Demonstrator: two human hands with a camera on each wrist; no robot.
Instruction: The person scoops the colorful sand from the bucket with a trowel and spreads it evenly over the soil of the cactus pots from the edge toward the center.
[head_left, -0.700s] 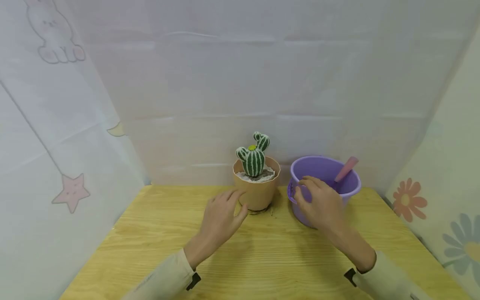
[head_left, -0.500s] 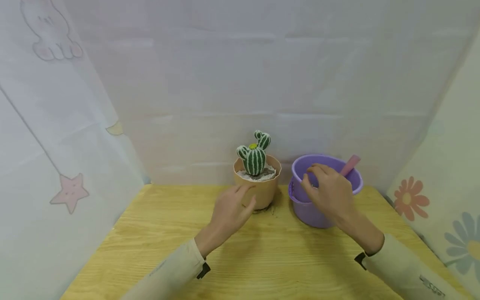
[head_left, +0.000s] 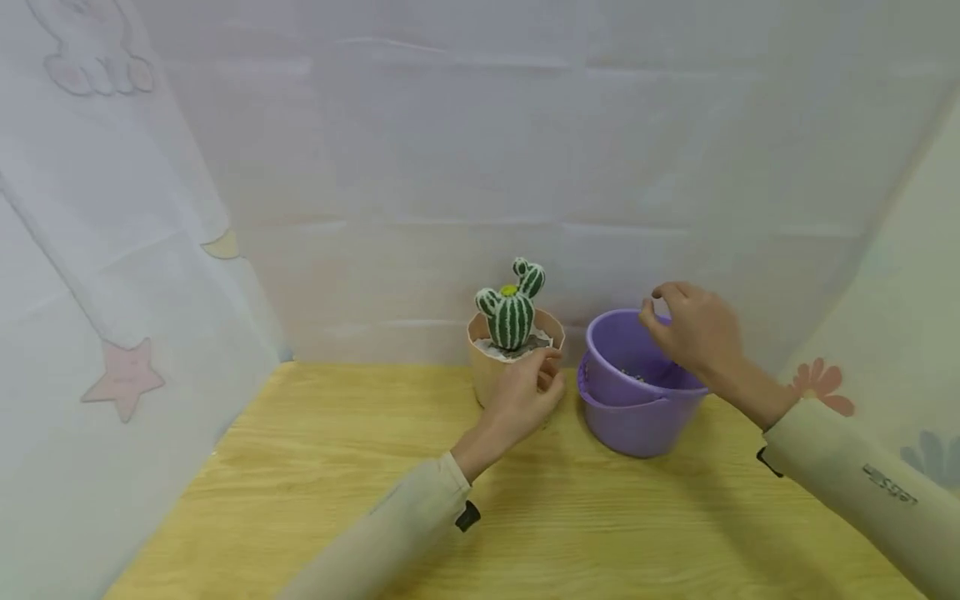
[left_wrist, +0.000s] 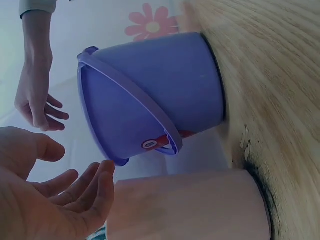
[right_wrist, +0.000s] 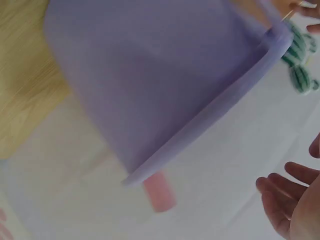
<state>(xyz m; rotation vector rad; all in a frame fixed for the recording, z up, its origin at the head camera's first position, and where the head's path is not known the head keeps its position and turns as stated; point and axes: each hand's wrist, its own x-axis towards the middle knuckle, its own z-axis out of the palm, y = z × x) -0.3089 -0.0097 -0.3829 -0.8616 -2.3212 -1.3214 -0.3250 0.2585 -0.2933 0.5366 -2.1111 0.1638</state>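
My left hand (head_left: 519, 398) is in front of the tan pot (head_left: 489, 375), its fingers loosely bent and holding nothing. A green-and-white striped cactus (head_left: 512, 323) with a yellow top stands in that pot, in pale filling. Over the right rim of the purple bucket (head_left: 633, 429) is my right hand (head_left: 697, 332), fingers bent with nothing between them. Past the bucket's rim sticks out a pink handle (right_wrist: 160, 192) in the right wrist view; my right hand hides it in the head view. What the handle belongs to cannot be seen.
The bucket's purple carrying handle (left_wrist: 135, 92) hangs down its side. Small bits (head_left: 637, 377) lie inside the bucket. Dark crumbs (left_wrist: 260, 180) are on the wooden table (head_left: 315, 467) by the pot's base. A pale printed cloth (head_left: 412, 167) hangs behind.
My left hand has moved right across the front of the pot. My right hand has moved up and right, from the bucket's near side to over its right rim.
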